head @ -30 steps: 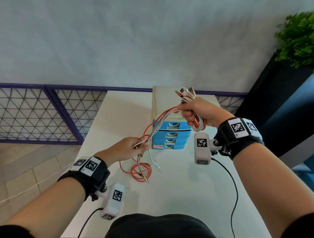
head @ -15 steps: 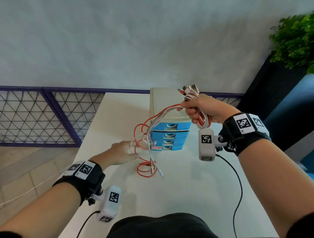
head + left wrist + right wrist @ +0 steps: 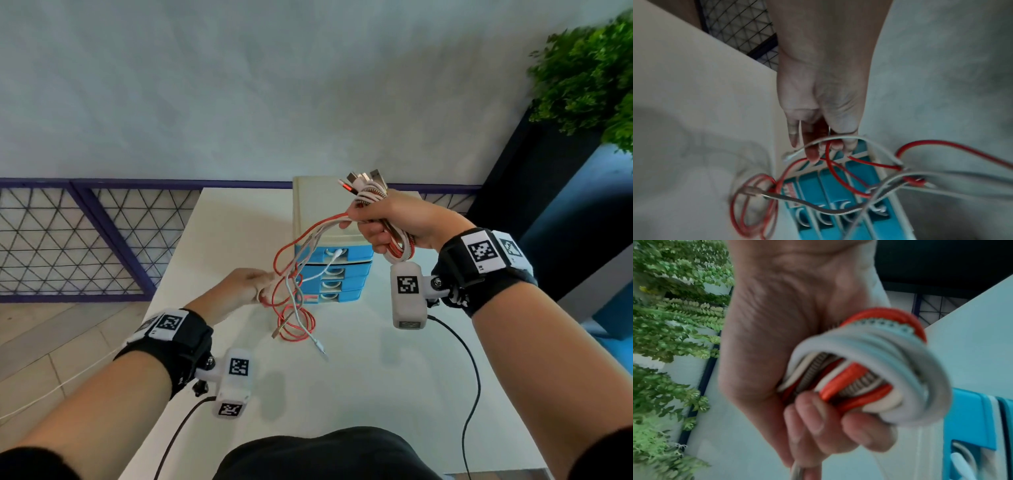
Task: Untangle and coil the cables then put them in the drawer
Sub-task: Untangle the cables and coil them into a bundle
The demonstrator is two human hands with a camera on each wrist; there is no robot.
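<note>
white table (image 3: 342, 394) before a grey wall; my right hand (image 3: 394, 222) clenches the half-coiled cables (image 3: 399, 245) above the blue drawer unit (image 3: 342, 270); my left hand (image 3: 239, 287) pinches the tangled tails (image 3: 291, 308); i judge untangling next, feeding slack.

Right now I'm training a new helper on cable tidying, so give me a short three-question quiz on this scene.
1. True or false: the right hand grips a coiled bundle of cables.
2. Which does the left hand touch? A) a drawer handle B) the loose cable strands C) the plant
3. Fill in: the loose red loops lie on the ___ in front of the drawer unit.

Key: 1 true; 2 B; 3 table.
</note>
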